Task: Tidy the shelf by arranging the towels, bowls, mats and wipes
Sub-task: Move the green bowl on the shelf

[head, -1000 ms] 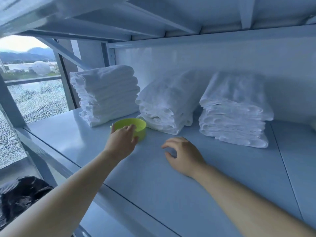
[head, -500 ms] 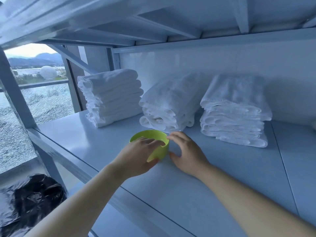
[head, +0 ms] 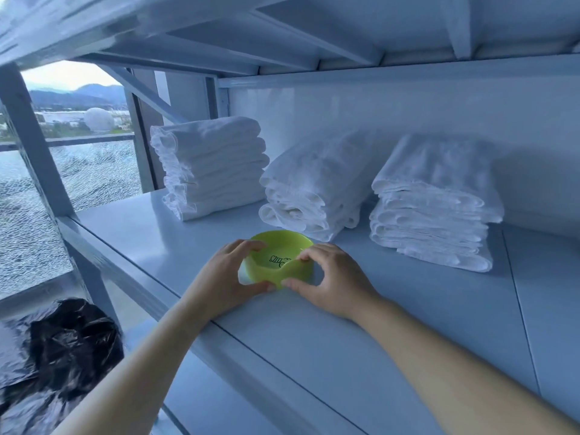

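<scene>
A lime-green bowl (head: pixel 276 246) with a small black drawing inside sits on the pale blue shelf (head: pixel 392 309), near its middle. My left hand (head: pixel 226 277) grips its left side, thumb under the near wall and fingers over the rim. My right hand (head: pixel 332 277) pinches the right side of the rim, which bends inward there. Behind the bowl stand three stacks of folded white towels: a left stack (head: pixel 210 164), a slumped middle stack (head: pixel 317 186) and a right stack (head: pixel 436 199).
The shelf above (head: pixel 282 32) hangs low over the towels. A metal upright (head: pixel 34 142) stands at the left, with a cracked window (head: pixel 94 171) behind it. A black plastic bag (head: pixel 62 346) lies below left. A lower shelf (head: pixel 219 403) shows beneath.
The bowl slid right and toward me from beside the left towel stack. My right hand came over from the bare shelf and took hold of the bowl's right rim; both hands now grip it.
</scene>
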The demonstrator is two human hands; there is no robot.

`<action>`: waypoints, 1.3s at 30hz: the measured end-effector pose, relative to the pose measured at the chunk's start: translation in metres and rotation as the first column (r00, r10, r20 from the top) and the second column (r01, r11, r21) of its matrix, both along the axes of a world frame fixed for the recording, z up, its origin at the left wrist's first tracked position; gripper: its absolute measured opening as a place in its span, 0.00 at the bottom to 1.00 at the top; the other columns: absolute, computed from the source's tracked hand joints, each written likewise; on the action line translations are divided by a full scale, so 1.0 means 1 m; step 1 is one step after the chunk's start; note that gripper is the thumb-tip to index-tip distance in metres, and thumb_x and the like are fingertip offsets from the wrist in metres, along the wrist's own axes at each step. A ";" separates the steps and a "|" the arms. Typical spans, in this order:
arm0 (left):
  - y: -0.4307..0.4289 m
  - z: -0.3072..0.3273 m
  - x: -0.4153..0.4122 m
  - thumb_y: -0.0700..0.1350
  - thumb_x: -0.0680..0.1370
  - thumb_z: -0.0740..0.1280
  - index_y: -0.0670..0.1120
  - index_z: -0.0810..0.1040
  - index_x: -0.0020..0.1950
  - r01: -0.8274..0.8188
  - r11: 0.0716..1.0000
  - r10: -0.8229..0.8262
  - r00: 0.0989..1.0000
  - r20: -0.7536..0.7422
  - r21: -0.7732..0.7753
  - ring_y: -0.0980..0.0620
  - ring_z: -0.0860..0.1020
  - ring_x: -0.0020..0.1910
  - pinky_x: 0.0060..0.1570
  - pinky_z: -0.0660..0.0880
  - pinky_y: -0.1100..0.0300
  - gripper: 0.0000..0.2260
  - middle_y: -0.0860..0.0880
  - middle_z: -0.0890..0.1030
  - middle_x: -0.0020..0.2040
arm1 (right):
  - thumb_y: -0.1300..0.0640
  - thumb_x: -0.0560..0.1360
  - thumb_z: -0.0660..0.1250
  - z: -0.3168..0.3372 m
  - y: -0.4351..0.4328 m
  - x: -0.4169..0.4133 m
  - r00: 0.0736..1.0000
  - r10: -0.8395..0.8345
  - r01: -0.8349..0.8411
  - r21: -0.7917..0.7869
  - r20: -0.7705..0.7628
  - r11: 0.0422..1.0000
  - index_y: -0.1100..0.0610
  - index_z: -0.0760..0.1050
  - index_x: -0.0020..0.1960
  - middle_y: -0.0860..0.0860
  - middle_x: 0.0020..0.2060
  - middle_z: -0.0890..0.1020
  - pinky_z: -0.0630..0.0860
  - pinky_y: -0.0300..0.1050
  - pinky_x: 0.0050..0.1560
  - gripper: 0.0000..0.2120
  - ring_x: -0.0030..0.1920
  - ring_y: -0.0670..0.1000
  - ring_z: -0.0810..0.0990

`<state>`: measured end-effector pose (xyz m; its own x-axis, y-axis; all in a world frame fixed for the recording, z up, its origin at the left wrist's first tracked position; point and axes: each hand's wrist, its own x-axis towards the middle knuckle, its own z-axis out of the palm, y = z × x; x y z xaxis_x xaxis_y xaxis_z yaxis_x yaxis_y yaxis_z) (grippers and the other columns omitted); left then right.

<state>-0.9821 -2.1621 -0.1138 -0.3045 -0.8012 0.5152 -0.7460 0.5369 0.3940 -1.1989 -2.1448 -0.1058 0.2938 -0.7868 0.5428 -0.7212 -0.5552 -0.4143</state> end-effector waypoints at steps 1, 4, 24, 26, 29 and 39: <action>0.000 0.000 0.001 0.64 0.61 0.73 0.55 0.72 0.62 0.011 1.000 -0.011 1.000 0.000 -0.002 0.61 0.72 0.54 0.53 0.67 0.66 0.32 0.60 0.74 0.56 | 0.40 0.66 0.73 0.000 0.000 0.000 1.000 -0.013 0.013 -0.010 -0.013 1.000 0.53 0.76 0.48 0.43 0.45 0.76 0.70 0.38 0.50 0.20 0.51 0.43 0.72; 0.001 -0.001 0.003 0.62 0.61 0.72 0.58 0.75 0.56 0.042 0.998 -0.044 0.998 -0.039 -0.052 0.62 0.75 0.50 0.53 0.71 0.64 0.25 0.63 0.76 0.51 | 0.43 0.66 0.74 0.001 0.002 -0.002 1.000 -0.005 0.005 -0.029 -0.019 1.000 0.54 0.74 0.47 0.43 0.43 0.75 0.71 0.41 0.49 0.18 0.50 0.46 0.72; 0.037 0.032 -0.114 0.58 0.67 0.72 0.60 0.73 0.51 0.289 0.937 -0.275 0.957 0.097 -0.195 0.63 0.68 0.40 0.33 0.65 0.66 0.16 0.70 0.68 0.45 | 0.49 0.69 0.73 0.045 0.064 -0.126 0.991 -0.098 0.110 0.128 -0.096 0.986 0.47 0.80 0.47 0.44 0.41 0.82 0.76 0.43 0.52 0.08 0.45 0.44 0.77; 0.042 0.039 -0.144 0.59 0.66 0.72 0.59 0.75 0.50 0.341 0.911 -0.320 0.939 0.125 -0.229 0.63 0.66 0.41 0.32 0.65 0.67 0.15 0.68 0.69 0.46 | 0.52 0.68 0.75 0.046 0.083 -0.153 0.989 -0.144 0.145 0.095 -0.018 0.985 0.49 0.81 0.47 0.41 0.41 0.82 0.75 0.36 0.52 0.09 0.45 0.40 0.77; 0.050 0.044 -0.194 0.58 0.66 0.72 0.59 0.78 0.49 0.396 0.881 -0.378 0.918 0.120 -0.257 0.62 0.69 0.43 0.32 0.65 0.69 0.14 0.64 0.75 0.48 | 0.55 0.67 0.76 0.047 0.111 -0.193 0.972 -0.228 0.227 0.015 0.064 0.974 0.52 0.81 0.50 0.39 0.43 0.80 0.76 0.34 0.51 0.12 0.45 0.40 0.78; 0.090 0.065 -0.357 0.63 0.67 0.64 0.58 0.76 0.51 0.650 0.679 -0.627 0.755 0.192 -0.341 0.59 0.73 0.43 0.33 0.70 0.65 0.16 0.59 0.76 0.46 | 0.56 0.68 0.75 0.050 0.201 -0.324 0.865 -0.462 0.463 0.043 0.194 0.885 0.45 0.77 0.52 0.34 0.46 0.77 0.76 0.31 0.48 0.15 0.45 0.38 0.79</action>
